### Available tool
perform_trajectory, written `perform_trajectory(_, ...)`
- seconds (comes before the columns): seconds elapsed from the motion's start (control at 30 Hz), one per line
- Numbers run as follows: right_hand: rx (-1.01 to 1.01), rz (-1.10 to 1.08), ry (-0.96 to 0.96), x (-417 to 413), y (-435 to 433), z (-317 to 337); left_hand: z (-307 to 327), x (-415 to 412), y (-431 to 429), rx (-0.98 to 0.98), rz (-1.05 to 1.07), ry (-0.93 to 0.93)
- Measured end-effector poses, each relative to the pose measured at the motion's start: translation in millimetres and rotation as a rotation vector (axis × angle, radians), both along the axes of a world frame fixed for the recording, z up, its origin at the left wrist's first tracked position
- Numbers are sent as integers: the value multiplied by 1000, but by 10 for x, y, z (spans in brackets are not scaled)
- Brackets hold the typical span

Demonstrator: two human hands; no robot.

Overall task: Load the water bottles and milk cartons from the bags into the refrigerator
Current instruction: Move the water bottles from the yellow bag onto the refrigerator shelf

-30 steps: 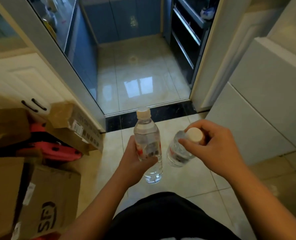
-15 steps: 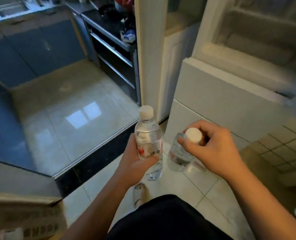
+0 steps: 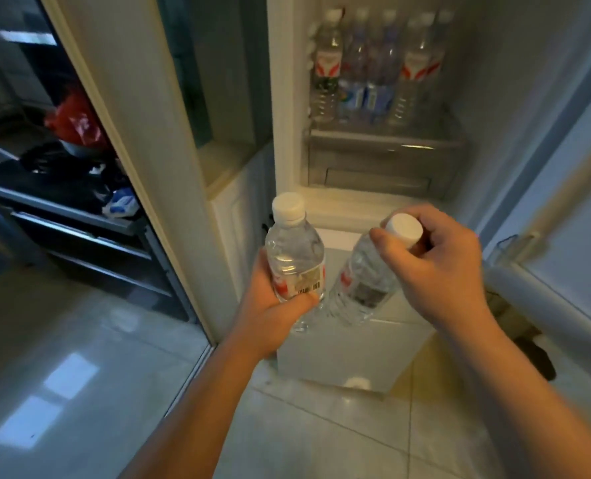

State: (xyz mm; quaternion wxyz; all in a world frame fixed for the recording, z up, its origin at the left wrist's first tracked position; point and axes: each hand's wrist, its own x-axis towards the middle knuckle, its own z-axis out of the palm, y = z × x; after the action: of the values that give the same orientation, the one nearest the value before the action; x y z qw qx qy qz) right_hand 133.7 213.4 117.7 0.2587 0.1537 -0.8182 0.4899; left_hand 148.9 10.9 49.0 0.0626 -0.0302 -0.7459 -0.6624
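My left hand (image 3: 273, 314) grips a clear water bottle (image 3: 294, 257) with a white cap round its lower body, and the bottle stands upright. A second water bottle (image 3: 363, 281) hangs tilted from my right hand (image 3: 435, 267), whose fingers curl round its white cap and neck. Both bottles are in front of the open refrigerator (image 3: 373, 198). On its shelf (image 3: 384, 140) stand several water bottles (image 3: 373, 63) with red and blue labels. No milk cartons or bags are in view.
The open refrigerator door (image 3: 563, 202) stands at the right. A closed white lower drawer front (image 3: 349, 354) is below my hands. To the left, past a white door frame (image 3: 138, 133), is a dark kitchen counter (image 3: 62, 188) with a red bag (image 3: 74, 121). Glossy tile floor lies underfoot.
The view has swung right from the kitchen doorway and cardboard boxes to the open refrigerator. Both hands still hold their bottles and have come closer to the fridge.
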Motion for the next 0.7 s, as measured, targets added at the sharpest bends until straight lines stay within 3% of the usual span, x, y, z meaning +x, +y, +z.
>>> perform_trajectory(0.43, -79, -168, 319, -1562, 228, 1041, 1046, -1901, 466, -56, -141, 287)
perform_trajectory(0.7, -67, -226, 360, -2753, 544, 1512, 1455, -3079, 827, -85, -198, 354)
